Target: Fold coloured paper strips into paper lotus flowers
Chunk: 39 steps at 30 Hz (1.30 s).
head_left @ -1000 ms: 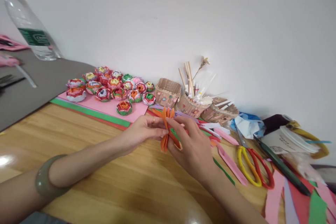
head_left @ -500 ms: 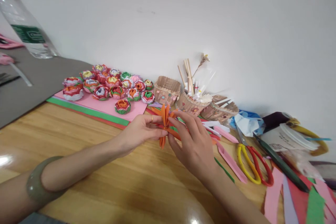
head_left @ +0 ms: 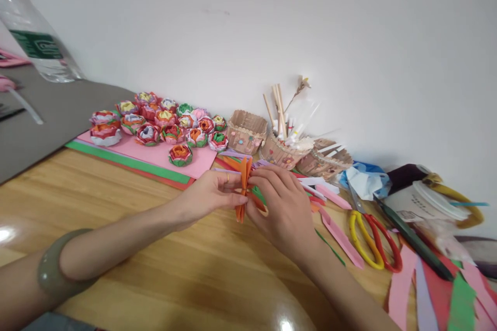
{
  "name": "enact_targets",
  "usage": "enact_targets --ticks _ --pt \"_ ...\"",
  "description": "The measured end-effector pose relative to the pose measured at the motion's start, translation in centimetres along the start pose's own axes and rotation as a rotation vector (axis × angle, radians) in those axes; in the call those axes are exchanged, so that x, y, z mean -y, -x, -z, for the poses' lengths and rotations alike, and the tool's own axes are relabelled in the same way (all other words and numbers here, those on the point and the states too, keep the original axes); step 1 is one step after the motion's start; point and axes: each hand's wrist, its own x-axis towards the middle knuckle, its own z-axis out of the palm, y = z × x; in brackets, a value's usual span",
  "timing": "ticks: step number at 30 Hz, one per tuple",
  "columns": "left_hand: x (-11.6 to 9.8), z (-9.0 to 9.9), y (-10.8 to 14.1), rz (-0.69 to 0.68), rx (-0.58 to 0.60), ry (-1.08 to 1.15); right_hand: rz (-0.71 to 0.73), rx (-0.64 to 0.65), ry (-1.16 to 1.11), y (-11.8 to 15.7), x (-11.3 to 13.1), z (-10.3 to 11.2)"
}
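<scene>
Pale wall up top, wooden table below, and we start at far left: a clear bottle by the grey mat. Next, paper flowers crowd the pink sheet, coloured sheets layered underneath. Into the middle, and it's the left hand, thumb and fingers closed on the orange folded paper, held up over the table! From the other side comes the right hand, thumb and fingertips pinching that same paper and blocking part of the paper strips behind. Back by the wall, three decorated baskets: the first just beyond the paper, the middle one bristling with wooden sticks and pens, the right-hand one holding white strips. On to the scissors, red and yellow handles spread, a dark green tool alongside, and a lidded white tub, contents hidden.
</scene>
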Motion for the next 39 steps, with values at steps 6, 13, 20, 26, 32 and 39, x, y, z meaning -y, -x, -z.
enact_targets --ticks 6,13,20,26,32,39 --pt "0.0 -0.2 0.1 0.049 -0.001 0.037 0.009 -0.022 -0.054 0.1 0.0 -0.2" --pt "-0.1 0.0 -0.1 0.135 0.007 0.028 -0.008 0.108 -0.037 0.2 -0.6 -0.4" --pt "-0.7 0.3 -0.1 0.192 -0.048 -0.063 0.13 0.125 0.023 0.1 -1.3 -0.6" --pt "-1.1 0.3 -0.1 0.223 -0.078 -0.03 0.1 0.104 -0.073 0.9 -2.2 -1.5" --pt "-1.3 0.4 0.0 0.244 -0.094 -0.009 0.192 0.064 -0.092 1.1 -2.7 -1.5" --pt "-1.0 0.3 0.1 0.22 -0.053 0.025 0.21 0.006 -0.092 1.3 -2.6 -1.3"
